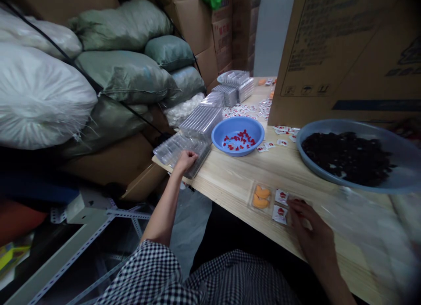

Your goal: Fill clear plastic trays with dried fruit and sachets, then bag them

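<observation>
My left hand (187, 161) is over a stack of clear plastic trays (171, 150) at the table's left edge. Its fingers are closed, and I cannot make out what is in them. My right hand (311, 228) is at the right end of a clear compartmented tray (251, 202) near the front edge. Its fingertips are pinched low over a compartment; a small dark and red bit shows there, partly hidden. In the tray's left compartment lie orange crescent-shaped pieces (261, 196). Beside them sit two small white sachets with red print, an upper sachet (281, 196) and a lower sachet (279, 213).
A blue basin (237, 125) holds small red pieces. To the right stands a larger basin (304, 164) of dark pieces, with clear plastic film (358, 221) before it. Loose sachets (241, 111) and more tray stacks (202, 118) lie farther back. A cardboard box (329, 55) rises behind.
</observation>
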Demonstrator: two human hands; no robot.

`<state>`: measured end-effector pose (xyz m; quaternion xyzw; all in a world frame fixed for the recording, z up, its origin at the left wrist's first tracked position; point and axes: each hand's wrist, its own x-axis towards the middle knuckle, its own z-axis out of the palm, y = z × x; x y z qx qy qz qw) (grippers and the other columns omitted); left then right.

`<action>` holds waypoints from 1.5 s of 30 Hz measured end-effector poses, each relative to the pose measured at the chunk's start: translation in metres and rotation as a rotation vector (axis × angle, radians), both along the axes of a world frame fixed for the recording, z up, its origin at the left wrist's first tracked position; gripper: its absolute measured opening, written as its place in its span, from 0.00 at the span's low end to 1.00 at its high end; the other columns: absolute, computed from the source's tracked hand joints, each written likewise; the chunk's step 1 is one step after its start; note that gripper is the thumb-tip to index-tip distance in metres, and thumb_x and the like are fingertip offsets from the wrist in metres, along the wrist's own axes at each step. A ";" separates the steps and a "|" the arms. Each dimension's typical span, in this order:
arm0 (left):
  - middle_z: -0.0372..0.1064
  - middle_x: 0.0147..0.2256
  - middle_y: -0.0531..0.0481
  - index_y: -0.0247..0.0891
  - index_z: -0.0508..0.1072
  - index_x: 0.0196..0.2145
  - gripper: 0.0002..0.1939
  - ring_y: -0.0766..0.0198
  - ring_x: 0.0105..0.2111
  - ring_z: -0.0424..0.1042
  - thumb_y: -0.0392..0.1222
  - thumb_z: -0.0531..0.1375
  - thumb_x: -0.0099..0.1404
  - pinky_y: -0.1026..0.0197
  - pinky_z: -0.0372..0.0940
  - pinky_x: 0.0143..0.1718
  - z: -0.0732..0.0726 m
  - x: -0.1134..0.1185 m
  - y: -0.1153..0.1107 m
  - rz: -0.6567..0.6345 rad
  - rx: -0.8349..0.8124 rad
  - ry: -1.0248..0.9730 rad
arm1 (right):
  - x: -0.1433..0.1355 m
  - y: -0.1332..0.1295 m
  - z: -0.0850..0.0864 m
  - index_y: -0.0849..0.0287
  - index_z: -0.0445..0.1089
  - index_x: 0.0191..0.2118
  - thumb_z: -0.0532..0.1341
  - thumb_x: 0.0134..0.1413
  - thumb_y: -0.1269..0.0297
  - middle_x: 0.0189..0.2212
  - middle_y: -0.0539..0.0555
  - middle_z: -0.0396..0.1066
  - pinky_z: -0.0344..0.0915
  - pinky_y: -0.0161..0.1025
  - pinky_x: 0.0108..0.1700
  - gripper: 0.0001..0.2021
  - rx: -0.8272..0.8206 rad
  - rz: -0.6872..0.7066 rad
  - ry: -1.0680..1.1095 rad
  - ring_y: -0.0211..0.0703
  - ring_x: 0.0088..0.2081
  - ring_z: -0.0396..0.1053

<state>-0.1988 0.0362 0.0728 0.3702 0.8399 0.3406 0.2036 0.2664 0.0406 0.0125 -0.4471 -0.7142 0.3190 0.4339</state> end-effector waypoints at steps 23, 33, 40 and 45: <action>0.65 0.24 0.54 0.35 0.72 0.27 0.09 0.66 0.27 0.64 0.41 0.54 0.56 0.65 0.55 0.30 0.013 0.009 -0.009 -0.110 0.045 0.229 | -0.085 0.001 0.031 0.53 0.77 0.40 0.61 0.61 0.55 0.41 0.55 0.77 0.69 0.52 0.53 0.11 -0.160 0.173 0.149 0.51 0.45 0.74; 0.68 0.27 0.54 0.37 0.71 0.31 0.09 0.67 0.28 0.65 0.43 0.54 0.63 0.66 0.57 0.31 0.025 0.023 -0.035 -0.335 0.128 0.134 | -0.333 0.033 0.034 0.56 0.69 0.40 0.70 0.48 0.54 0.37 0.52 0.77 0.73 0.44 0.46 0.17 -1.116 0.577 0.937 0.43 0.40 0.76; 0.70 0.27 0.53 0.36 0.73 0.33 0.13 0.67 0.27 0.64 0.50 0.61 0.62 0.65 0.58 0.29 0.010 0.019 -0.035 -0.328 0.185 -0.007 | -0.349 0.035 0.028 0.57 0.69 0.42 0.67 0.55 0.59 0.33 0.52 0.77 0.74 0.44 0.46 0.12 -1.181 0.543 0.970 0.44 0.40 0.77; 0.71 0.27 0.51 0.34 0.73 0.30 0.15 0.68 0.27 0.66 0.51 0.61 0.63 0.65 0.61 0.31 -0.002 0.012 -0.032 -0.322 0.269 -0.207 | -0.343 0.033 0.027 0.59 0.69 0.47 0.63 0.60 0.61 0.37 0.55 0.78 0.72 0.46 0.51 0.11 -1.213 0.587 0.973 0.46 0.44 0.77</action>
